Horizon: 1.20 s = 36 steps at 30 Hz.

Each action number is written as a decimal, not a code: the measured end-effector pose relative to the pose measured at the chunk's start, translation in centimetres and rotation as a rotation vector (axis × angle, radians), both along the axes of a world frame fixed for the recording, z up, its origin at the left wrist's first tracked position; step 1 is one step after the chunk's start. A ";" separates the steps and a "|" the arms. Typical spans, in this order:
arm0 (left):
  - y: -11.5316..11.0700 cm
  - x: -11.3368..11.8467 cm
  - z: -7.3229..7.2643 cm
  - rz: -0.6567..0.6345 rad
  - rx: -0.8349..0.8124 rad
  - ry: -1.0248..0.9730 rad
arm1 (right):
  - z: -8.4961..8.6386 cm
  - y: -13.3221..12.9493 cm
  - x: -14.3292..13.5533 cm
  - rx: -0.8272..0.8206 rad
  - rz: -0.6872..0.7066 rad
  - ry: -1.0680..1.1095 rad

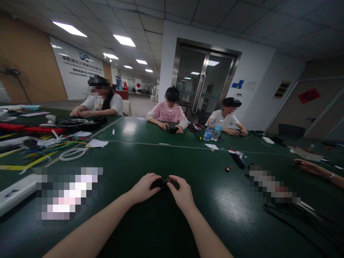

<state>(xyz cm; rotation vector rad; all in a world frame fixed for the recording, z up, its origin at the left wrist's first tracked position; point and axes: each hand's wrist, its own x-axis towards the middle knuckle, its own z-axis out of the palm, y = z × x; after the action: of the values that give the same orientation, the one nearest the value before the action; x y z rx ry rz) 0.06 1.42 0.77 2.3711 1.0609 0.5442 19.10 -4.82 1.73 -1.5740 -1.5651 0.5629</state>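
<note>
A small, dark black object (161,183) is held between my two hands, low over the green table (129,225). It looks like a short bundle, perhaps cable, but its kind is too small and dark to make out. My left hand (144,189) closes on its left end, thumb below and fingers above. On its right end, the thumb and fingertips of my right hand (183,193) pinch it. Fingers hide part of its outline.
A white power strip (17,193) lies left, near coiled white cable (72,154). Ahead are water bottles (208,132) and several people working across the table. Right of me are a black pouch-like item (237,160), black cables (290,218) and another person's hand (309,167).
</note>
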 end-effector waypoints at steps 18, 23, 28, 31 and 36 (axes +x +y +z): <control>-0.6 0.3 0.8 0.032 -0.018 0.005 | -0.3 0.2 -0.8 -0.079 0.068 -0.209; -0.6 0.2 0.7 0.030 -0.028 -0.003 | 0.0 -0.1 -0.8 -0.074 0.067 -0.148; -0.2 0.0 0.1 0.011 -0.013 -0.017 | 0.1 -0.2 -0.9 -0.083 0.064 -0.138; 0.0 0.0 -0.4 0.024 -0.012 -0.014 | 0.1 -0.1 -1.0 -0.098 0.050 -0.158; 0.3 0.2 -0.8 0.023 0.039 0.012 | 0.0 0.1 -1.1 -0.091 0.048 -0.200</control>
<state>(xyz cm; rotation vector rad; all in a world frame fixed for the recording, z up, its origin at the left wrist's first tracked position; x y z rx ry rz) 0.22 1.68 0.01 2.4013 1.0931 0.5648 17.96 -4.77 1.74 -1.7085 -1.7519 0.5225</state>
